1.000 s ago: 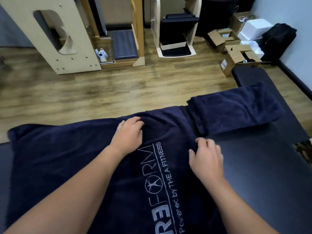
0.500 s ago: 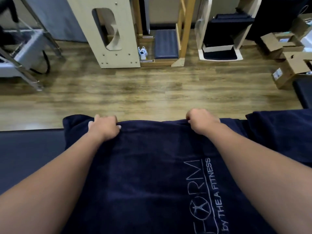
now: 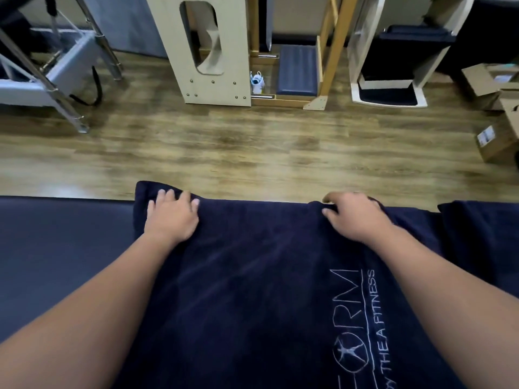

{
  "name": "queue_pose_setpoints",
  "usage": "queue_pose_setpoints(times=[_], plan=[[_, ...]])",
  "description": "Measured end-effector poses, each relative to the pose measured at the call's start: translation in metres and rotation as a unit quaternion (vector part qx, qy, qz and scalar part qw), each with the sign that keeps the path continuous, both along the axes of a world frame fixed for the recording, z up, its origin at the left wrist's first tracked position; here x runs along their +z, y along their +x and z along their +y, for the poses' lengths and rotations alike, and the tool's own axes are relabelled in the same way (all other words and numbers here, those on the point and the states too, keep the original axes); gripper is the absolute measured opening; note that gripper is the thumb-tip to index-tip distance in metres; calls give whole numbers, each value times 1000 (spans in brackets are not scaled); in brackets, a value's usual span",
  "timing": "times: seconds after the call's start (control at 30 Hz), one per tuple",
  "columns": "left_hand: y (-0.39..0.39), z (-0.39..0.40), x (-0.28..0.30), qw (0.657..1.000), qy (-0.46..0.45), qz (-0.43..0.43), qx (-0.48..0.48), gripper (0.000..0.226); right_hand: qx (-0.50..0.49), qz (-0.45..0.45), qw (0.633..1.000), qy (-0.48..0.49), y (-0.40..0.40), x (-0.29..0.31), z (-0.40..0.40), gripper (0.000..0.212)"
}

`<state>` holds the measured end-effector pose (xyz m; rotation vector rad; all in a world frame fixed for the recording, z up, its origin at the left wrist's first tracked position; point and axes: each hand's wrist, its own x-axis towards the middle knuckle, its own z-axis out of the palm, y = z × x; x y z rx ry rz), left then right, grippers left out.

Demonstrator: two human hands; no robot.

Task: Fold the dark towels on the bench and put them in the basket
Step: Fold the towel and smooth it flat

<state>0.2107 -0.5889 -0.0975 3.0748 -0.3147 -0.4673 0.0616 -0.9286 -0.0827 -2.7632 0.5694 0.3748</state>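
- Towel point(image 3: 252, 290), dark navy, spread flat across worktop point(image 3: 61, 262), far edge along worktop's far edge, near the wooden floor point(image 3: 224, 144).
- Pale embroidered lettering point(image 3: 362, 318) on towel's right part, running toward the near edge.
- Left hand point(image 3: 171, 217) palm down on towel's far-left corner, fingers fairly straight and spread, grip apart, pressing the cloth flat.
- Right hand point(image 3: 354, 217) at towel's far edge, right of centre, fingers curled, thumb and forefinger pinching a small raised fold of the hem, grip clamped on towel.
- Both forearms stretched over towel, well apart from each other.
- Second towel point(image 3: 483, 234), also dark, folded, just beside the first on the right, partly cut off by the frame edge.
- Beyond the floor strip: pale wooden frame point(image 3: 207, 46) with a cut-out, padded blue step point(image 3: 297, 68) beside it, metal stand point(image 3: 56, 80) at far left, cardboard boxes point(image 3: 497, 141) at far right.
- Basket nowhere visible in this view.
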Motion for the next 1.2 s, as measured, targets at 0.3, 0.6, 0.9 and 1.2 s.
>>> queue_pose_setpoints(times=[0.3, 0.6, 0.9, 1.2], plan=[[-10, 32, 23, 967, -73, -55, 238, 38, -223, -113, 958, -141, -57, -20, 21, 35], [13, 54, 29, 963, -191, -66, 180, 50, -402, -39, 913, -56, -61, 1, -42, 28], [-30, 66, 25, 991, -83, -80, 71, 49, -432, -82, 894, -81, -60, 11, -52, 30], [-133, 103, 34, 985, -114, -62, 116, 27, 6, -115, 992, -53, -107, 0, 144, 48]])
